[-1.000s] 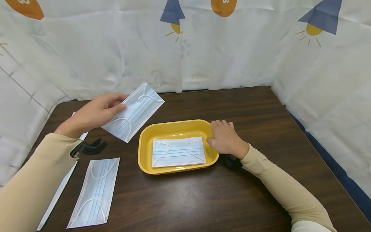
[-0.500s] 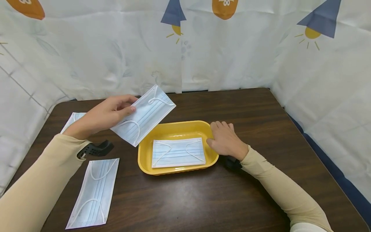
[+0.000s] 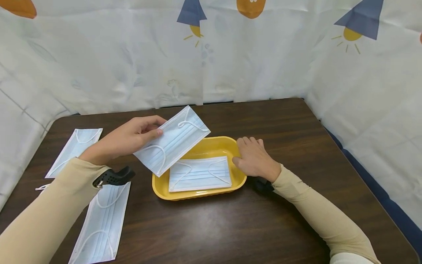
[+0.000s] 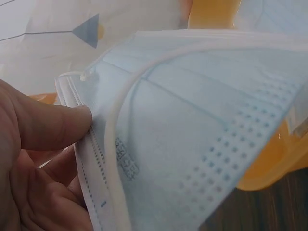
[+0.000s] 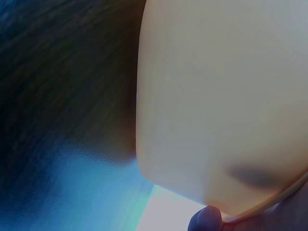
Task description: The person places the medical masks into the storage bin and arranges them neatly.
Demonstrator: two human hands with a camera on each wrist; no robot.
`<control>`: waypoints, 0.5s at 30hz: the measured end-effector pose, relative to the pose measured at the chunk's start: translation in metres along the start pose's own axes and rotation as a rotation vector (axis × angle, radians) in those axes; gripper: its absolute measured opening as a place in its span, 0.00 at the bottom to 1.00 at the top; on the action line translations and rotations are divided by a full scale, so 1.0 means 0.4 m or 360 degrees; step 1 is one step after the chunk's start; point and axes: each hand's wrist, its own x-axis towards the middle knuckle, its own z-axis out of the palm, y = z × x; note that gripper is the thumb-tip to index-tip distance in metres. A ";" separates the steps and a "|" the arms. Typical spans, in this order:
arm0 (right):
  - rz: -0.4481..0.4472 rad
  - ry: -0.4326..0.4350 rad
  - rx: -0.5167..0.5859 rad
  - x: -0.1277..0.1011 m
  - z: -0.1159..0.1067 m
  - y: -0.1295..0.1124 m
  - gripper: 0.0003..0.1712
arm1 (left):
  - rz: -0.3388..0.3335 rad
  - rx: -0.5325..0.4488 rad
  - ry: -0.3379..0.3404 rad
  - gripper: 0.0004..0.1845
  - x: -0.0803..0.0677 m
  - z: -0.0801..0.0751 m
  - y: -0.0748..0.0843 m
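Since a moment ago the left hand [image 3: 132, 138] has carried its face mask [image 3: 173, 140] rightward, over the yellow tray's [image 3: 211, 146] near-left corner. Right hand [image 3: 254, 160] rests spread on the tray's rim. Light, floppy and pinched at one short edge, the mask's long axis slants away from the thumb.

Open tabletop [image 3: 263, 121] behind yellow tray [image 3: 197, 193]; loose masks [image 3: 99, 223] at left.

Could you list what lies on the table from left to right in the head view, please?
Far-left mask → near mask by the left sleeve → left hand → held mask → yellow tray with a mask inside → right hand on the tray's right rim.
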 end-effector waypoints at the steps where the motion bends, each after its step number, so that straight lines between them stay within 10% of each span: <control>1: -0.0001 0.0001 0.0001 0.000 0.000 -0.001 0.17 | 0.0003 -0.0009 -0.0017 0.18 0.002 0.004 0.004; 15: 0.0005 0.0001 -0.0023 0.002 -0.003 0.000 0.14 | 0.0103 -0.0052 -0.0196 0.16 0.035 0.052 0.026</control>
